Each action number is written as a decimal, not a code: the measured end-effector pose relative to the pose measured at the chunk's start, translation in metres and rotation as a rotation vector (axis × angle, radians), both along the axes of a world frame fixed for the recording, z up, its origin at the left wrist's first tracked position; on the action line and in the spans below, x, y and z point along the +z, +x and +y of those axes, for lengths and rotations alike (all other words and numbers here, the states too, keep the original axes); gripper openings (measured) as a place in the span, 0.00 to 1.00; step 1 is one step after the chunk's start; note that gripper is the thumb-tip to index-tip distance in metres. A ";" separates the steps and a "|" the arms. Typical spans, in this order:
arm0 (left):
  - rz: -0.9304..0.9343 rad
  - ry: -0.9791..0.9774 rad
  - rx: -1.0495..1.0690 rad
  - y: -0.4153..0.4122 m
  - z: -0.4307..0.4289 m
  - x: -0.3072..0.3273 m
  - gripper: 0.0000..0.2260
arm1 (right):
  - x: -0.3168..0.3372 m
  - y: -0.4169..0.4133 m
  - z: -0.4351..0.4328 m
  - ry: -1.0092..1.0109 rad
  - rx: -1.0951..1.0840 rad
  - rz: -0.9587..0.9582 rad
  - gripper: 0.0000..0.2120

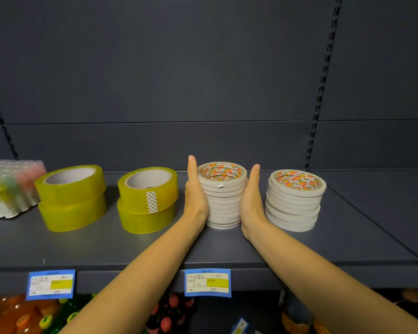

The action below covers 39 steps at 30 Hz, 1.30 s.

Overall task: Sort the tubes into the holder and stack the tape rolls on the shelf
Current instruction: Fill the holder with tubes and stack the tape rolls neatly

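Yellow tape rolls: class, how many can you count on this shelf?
4. The left top roll sits on the left bottom roll; beside them, the right top roll sits on the right bottom roll, near the left hand. None appears hidden.

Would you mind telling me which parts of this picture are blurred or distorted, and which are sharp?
In the head view, the tube pack at the left edge is smeared; the slotted upright at right leans with wide-angle bending; the left hand, the right hand and the white tape stack between them look sharp.
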<state>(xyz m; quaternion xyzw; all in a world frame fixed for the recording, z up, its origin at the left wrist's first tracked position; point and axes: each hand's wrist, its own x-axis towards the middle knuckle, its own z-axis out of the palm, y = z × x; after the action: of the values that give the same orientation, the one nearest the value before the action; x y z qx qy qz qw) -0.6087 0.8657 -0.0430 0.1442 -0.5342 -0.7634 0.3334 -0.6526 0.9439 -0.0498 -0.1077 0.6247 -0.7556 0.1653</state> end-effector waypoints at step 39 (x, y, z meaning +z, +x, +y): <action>-0.071 -0.053 0.086 0.007 0.007 0.001 0.31 | 0.006 0.011 0.002 -0.026 -0.031 0.045 0.34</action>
<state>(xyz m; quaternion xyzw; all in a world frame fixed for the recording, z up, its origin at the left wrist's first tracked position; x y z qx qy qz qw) -0.6015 0.8729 -0.0415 0.1851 -0.5589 -0.7285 0.3503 -0.6416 0.9463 -0.0440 -0.1168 0.6200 -0.7635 0.1381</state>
